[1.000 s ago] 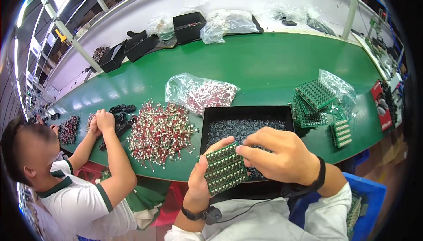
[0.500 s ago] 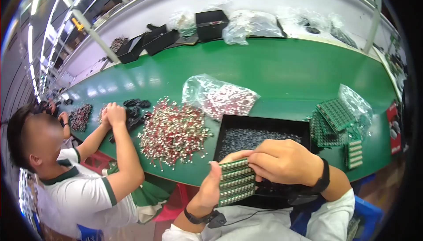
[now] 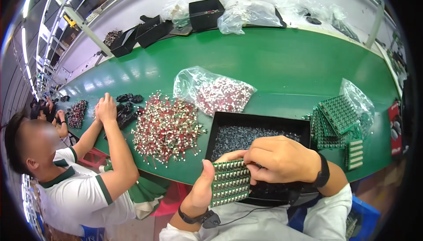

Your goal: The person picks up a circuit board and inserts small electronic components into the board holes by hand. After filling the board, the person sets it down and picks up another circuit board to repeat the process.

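Observation:
A green circuit board panel (image 3: 230,183) with rows of small white connectors is held upright in my left hand (image 3: 202,188), thumb along its left edge and fingers behind it. My right hand (image 3: 284,160) is closed in a pinch at the panel's upper right edge. Whatever lies between those fingertips is hidden. Below and beyond both hands stands a black tray (image 3: 260,118), its floor covered with many tiny dark parts (image 3: 238,141).
Left of the tray lies a heap of red-wired white connectors (image 3: 165,128), with a clear bag (image 3: 224,94) of similar ones behind. Stacked green panels (image 3: 337,115) lie at right. A co-worker (image 3: 83,183) sits at left. Black bins (image 3: 205,15) line the back.
The whole view has shifted slightly. The panel has turned a little more face-on, while my left hand keeps hold and my right fingers stay at its right edge.

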{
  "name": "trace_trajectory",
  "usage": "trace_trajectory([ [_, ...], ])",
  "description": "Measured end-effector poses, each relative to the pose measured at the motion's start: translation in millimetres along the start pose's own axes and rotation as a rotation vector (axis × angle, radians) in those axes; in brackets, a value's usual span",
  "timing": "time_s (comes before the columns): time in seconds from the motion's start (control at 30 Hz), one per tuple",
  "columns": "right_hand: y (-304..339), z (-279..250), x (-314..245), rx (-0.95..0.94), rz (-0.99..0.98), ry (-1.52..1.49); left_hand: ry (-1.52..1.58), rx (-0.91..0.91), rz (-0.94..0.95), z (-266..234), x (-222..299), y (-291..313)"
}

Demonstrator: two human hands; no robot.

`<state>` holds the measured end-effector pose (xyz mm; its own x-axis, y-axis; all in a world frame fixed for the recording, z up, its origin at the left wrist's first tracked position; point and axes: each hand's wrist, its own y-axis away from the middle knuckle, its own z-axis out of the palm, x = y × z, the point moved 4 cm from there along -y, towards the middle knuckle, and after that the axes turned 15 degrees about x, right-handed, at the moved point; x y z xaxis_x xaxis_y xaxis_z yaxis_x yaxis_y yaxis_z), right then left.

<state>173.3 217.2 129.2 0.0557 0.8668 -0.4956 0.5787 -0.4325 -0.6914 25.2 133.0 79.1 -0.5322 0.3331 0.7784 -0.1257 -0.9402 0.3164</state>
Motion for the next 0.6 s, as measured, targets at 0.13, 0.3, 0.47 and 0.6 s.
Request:
trace_trajectory([
  [0.13,-2.3,-4.7,-1.4,-0.019,0.008,0.084,0.038,0.047,0.01,0.4,-0.1,1.6],
  [0.3,-3.9,-9.0,-7.3,0.049,-0.005,0.127,0.053,0.067,0.015,-1.7,-2.8,1.3],
  [0.47,3.6,5.9,-7.1,0.051,0.013,0.033,-0.022,0.018,0.03,1.4,-7.2,3.8],
  [0.6,6.3,3.9,-5.9,0.051,0.01,0.032,-0.09,0.045,0.079,4.2,-5.9,5.1],
])
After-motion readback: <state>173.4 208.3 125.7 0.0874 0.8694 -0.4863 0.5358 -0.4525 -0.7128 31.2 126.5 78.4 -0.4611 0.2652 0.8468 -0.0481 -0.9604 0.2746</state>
